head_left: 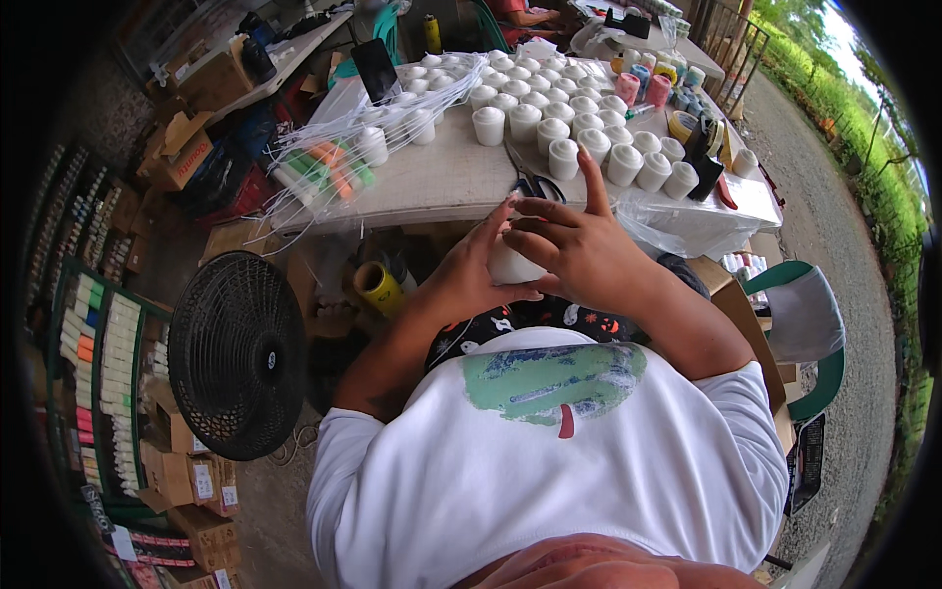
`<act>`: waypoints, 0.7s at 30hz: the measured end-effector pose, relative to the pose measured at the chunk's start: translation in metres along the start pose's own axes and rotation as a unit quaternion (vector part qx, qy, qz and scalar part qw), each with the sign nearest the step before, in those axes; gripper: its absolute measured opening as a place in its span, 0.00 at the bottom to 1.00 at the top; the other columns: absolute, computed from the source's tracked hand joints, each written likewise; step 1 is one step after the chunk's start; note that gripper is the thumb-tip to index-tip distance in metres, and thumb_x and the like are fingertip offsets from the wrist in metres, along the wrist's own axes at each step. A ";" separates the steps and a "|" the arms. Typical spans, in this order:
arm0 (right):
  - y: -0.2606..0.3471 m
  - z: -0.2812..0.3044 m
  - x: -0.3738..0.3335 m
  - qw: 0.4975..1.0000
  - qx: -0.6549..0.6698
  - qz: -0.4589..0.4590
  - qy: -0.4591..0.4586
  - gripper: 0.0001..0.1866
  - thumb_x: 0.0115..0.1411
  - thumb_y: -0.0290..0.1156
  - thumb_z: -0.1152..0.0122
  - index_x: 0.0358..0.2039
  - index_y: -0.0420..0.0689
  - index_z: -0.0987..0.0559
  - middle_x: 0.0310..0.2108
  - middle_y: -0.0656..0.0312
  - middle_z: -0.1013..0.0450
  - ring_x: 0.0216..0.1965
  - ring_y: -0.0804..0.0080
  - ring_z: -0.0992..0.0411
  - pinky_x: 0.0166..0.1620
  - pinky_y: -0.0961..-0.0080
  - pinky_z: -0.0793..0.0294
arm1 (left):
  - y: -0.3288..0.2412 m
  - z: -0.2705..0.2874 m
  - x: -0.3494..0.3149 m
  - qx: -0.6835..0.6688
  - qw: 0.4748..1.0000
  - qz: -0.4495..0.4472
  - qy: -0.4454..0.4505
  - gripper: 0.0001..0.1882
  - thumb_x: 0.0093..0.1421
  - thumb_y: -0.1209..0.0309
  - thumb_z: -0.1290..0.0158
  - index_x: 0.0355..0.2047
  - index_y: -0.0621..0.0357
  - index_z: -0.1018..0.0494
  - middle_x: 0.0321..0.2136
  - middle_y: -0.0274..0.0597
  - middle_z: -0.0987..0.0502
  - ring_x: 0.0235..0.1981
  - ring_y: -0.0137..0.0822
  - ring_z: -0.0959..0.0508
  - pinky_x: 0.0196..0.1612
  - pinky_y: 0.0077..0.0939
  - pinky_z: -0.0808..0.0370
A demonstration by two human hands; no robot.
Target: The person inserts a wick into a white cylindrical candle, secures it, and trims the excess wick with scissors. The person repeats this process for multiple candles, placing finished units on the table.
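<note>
In front of my lap, between both hands, is a small white lidded jar (513,265), partly hidden by fingers. My left hand (481,257) is closed round its left side. My right hand (579,236) grips the other side and top, its index finger raised toward the table. The jar's top is covered by my fingers. Just beyond my hands, a pair of dark-handled scissors (536,185) lies on the table (446,182). Many similar white jars with peaked tops (563,157) stand in rows behind the scissors.
White strips (304,162) hang over the table's left edge beside a dark upright phone (375,71). Coloured spools (657,90) and tape rolls (682,125) sit at the right. A black fan (237,355) stands on my left, near cardboard boxes (182,147).
</note>
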State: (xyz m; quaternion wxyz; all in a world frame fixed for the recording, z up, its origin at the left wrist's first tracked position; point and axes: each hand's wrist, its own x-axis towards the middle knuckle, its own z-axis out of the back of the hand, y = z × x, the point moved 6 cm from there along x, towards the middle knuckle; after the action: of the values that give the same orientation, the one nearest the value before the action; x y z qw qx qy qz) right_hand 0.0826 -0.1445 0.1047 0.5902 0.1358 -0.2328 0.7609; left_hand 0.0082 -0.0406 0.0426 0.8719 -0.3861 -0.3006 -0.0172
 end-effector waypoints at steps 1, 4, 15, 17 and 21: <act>0.001 0.009 0.001 0.999 -0.030 0.009 -0.028 0.27 0.40 0.43 0.29 0.43 0.49 0.24 0.44 0.66 0.25 0.57 0.69 0.34 0.65 0.34 0.68 | 0.010 -0.001 -0.003 -0.042 0.999 0.015 -0.018 0.51 0.41 0.69 0.29 0.62 0.58 0.47 0.54 0.49 0.32 0.53 0.40 0.28 0.56 0.34 0.33; -0.015 0.050 -0.014 0.982 -0.024 -0.066 -0.178 0.32 0.42 0.48 0.30 0.48 0.48 0.24 0.53 0.61 0.31 0.59 0.58 0.38 0.64 0.44 0.60 | 0.021 -0.001 -0.005 -0.100 0.993 -0.010 -0.068 0.37 0.42 0.75 0.31 0.54 0.57 0.36 0.50 0.42 0.29 0.50 0.34 0.27 0.52 0.30 0.29; -0.020 0.002 -0.050 0.648 0.735 -0.145 -0.138 0.12 0.62 0.27 0.43 0.46 0.40 0.22 0.33 0.66 0.28 0.33 0.83 0.33 0.37 0.86 0.33 | -0.012 -0.010 -0.004 -0.054 0.993 -0.068 -0.082 0.33 0.38 0.72 0.29 0.45 0.55 0.31 0.41 0.43 0.25 0.42 0.41 0.22 0.45 0.33 0.26; -0.019 0.005 -0.048 0.639 0.749 -0.123 -0.126 0.11 0.61 0.27 0.42 0.44 0.40 0.21 0.33 0.66 0.28 0.33 0.83 0.33 0.37 0.85 0.33 | -0.008 -0.013 -0.005 -0.065 0.993 -0.056 -0.085 0.33 0.38 0.72 0.29 0.45 0.54 0.31 0.41 0.44 0.25 0.42 0.41 0.22 0.45 0.34 0.26; -0.013 0.003 -0.056 0.605 0.776 -0.160 -0.081 0.08 0.59 0.26 0.40 0.39 0.39 0.20 0.33 0.64 0.26 0.33 0.81 0.31 0.37 0.83 0.32 | -0.002 -0.016 -0.007 -0.075 0.993 -0.038 -0.083 0.33 0.38 0.72 0.29 0.46 0.55 0.31 0.41 0.44 0.25 0.42 0.42 0.22 0.45 0.34 0.25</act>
State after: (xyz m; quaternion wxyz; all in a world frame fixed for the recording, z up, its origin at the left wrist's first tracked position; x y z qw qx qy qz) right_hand 0.1098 -0.1901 0.0829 0.3543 0.6388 0.4234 0.5359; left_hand 0.0100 -0.0546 0.0314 0.8115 -0.4386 -0.3840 -0.0403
